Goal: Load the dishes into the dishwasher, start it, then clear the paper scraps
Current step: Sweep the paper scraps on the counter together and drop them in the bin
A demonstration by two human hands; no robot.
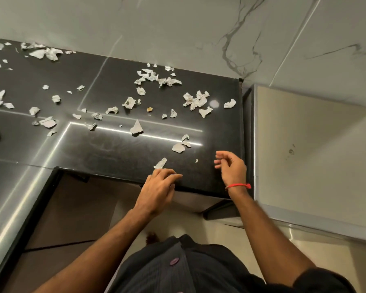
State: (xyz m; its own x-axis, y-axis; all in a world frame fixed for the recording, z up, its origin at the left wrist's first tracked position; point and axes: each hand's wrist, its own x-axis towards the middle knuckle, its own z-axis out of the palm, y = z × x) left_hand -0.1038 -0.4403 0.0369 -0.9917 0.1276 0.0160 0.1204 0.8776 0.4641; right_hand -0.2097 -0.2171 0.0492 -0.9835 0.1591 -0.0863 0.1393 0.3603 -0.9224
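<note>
a glossy black desk (118, 149) runs below a marbled white wall (178, 24), and the paper scraps (195, 101) lie scattered over most of it. our left hand (160, 186) rests at the near edge, its fingers (173, 176) stretched flat just beside the nearest scrap (160, 163); our right hand (230, 168) hovers with loosely curled fingers, holding nothing. we judge it best to sweep the far bits toward this edge with the right, cupping the left below the rim so light scraps don't flutter to the floor.
</note>
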